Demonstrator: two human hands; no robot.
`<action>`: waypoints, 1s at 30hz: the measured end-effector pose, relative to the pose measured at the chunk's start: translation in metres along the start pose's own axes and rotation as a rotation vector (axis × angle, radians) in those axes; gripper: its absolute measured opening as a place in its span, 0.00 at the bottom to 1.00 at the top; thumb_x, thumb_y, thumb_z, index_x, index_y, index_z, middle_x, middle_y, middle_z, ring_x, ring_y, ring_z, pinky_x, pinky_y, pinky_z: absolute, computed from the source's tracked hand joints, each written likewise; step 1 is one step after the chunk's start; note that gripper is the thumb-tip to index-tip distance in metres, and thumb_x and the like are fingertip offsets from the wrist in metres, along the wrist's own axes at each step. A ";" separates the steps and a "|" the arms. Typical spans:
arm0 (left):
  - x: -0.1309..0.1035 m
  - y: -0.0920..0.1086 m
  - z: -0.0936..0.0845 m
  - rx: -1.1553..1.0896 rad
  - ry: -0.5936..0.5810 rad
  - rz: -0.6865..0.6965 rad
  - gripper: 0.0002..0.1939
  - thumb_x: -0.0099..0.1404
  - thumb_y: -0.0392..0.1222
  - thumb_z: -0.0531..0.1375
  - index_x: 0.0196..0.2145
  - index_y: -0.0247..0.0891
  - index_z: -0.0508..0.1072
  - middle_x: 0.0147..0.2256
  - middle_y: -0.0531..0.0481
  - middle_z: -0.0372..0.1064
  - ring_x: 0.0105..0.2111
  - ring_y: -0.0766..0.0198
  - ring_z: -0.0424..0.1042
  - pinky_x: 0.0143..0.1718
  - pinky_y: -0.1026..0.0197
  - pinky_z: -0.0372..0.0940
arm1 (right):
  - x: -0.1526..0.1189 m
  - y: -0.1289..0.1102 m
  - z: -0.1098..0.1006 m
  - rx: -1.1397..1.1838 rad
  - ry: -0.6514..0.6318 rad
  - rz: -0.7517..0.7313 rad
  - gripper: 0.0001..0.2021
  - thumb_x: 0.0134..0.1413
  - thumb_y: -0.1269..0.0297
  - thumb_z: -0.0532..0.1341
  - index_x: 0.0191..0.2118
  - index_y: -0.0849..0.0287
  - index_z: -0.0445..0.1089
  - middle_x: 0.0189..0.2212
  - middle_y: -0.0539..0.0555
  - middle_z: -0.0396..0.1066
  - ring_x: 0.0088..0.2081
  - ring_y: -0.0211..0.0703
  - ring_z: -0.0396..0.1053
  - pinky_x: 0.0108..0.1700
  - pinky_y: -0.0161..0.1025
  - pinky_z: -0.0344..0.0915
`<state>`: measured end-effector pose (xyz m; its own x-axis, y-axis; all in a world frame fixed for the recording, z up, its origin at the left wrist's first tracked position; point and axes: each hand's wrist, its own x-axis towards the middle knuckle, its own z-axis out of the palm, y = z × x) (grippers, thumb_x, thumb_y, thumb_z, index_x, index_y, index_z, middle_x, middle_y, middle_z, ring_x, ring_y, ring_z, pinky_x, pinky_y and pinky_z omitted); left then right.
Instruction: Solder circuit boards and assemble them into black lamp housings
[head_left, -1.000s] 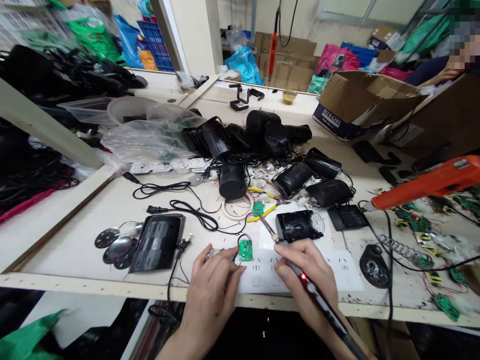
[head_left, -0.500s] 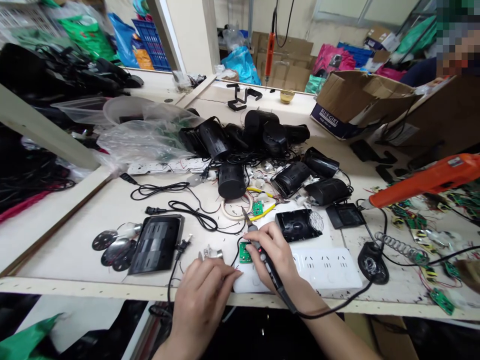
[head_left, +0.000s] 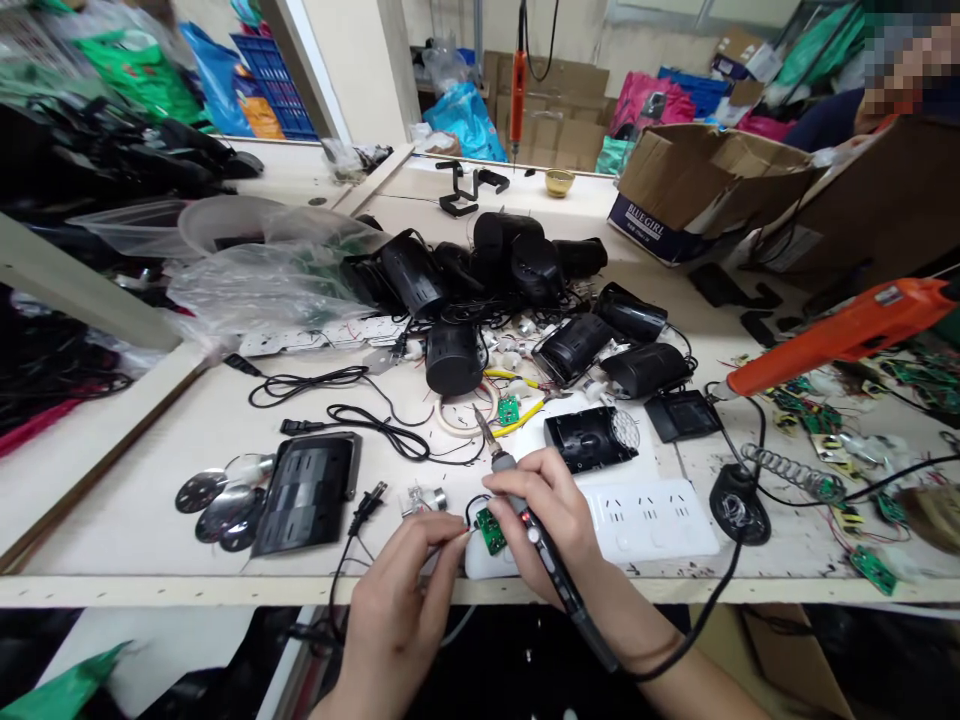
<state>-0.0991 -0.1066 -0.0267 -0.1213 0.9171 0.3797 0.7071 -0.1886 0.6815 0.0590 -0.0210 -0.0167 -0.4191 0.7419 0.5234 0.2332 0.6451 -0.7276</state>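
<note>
My right hand point(head_left: 564, 515) is wrapped round a soldering iron point(head_left: 553, 572), whose bare tip points up and away to the left. Under its thumb and fingers, a small green circuit board point(head_left: 490, 533) sits tilted over the left end of a white power strip point(head_left: 694, 530). Just left of the board, my left hand point(head_left: 405, 590) pinches a thin wire point(head_left: 466, 529) between thumb and forefinger. A black lead curves beside the board. Small metal-and-clear parts point(head_left: 424, 498) lie behind my left fingers.
Black plastic housings point(head_left: 454, 360) are heaped mid-table. A housing point(head_left: 307, 495) and round discs point(head_left: 225, 510) lie left. An orange electric screwdriver point(head_left: 832, 335) reaches in from the right above circuit boards. The soldering iron stand point(head_left: 739, 503) is at right. Behind it is a cardboard box point(head_left: 652, 228), with another person beyond.
The circuit board has tilted and shifted under my right fingers. My left fingertips have risen slightly with the pinched wire. The soldering iron's handle has swung a little, and the whole view has shifted.
</note>
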 end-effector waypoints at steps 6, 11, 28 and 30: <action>-0.001 -0.002 0.001 -0.020 -0.020 -0.032 0.02 0.69 0.37 0.56 0.39 0.42 0.69 0.35 0.49 0.74 0.36 0.63 0.75 0.37 0.64 0.70 | 0.001 -0.012 -0.001 0.169 -0.118 0.031 0.15 0.57 0.73 0.58 0.49 0.58 0.69 0.37 0.54 0.61 0.37 0.42 0.66 0.37 0.38 0.70; -0.003 -0.007 0.001 -0.023 -0.012 -0.028 0.02 0.69 0.38 0.57 0.39 0.42 0.69 0.34 0.51 0.73 0.35 0.64 0.75 0.37 0.66 0.69 | 0.000 -0.011 0.000 0.155 -0.129 0.016 0.14 0.58 0.73 0.57 0.49 0.58 0.69 0.37 0.54 0.61 0.36 0.41 0.65 0.36 0.37 0.69; -0.002 -0.001 -0.005 0.019 -0.052 0.030 0.05 0.68 0.32 0.56 0.37 0.41 0.68 0.33 0.50 0.69 0.35 0.66 0.73 0.38 0.66 0.68 | -0.014 0.006 -0.031 -0.001 -0.340 0.033 0.19 0.58 0.76 0.58 0.55 0.57 0.63 0.42 0.55 0.57 0.39 0.41 0.65 0.40 0.38 0.70; -0.006 0.000 -0.003 0.008 -0.044 0.002 0.04 0.68 0.33 0.56 0.37 0.41 0.68 0.36 0.48 0.71 0.38 0.64 0.74 0.40 0.65 0.69 | -0.015 0.005 -0.034 0.006 -0.422 0.063 0.21 0.57 0.76 0.58 0.55 0.56 0.62 0.43 0.55 0.57 0.40 0.42 0.65 0.41 0.39 0.70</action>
<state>-0.1003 -0.1126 -0.0270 -0.0896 0.9312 0.3533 0.7126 -0.1879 0.6760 0.0960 -0.0224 -0.0129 -0.7267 0.6391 0.2518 0.2653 0.5993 -0.7553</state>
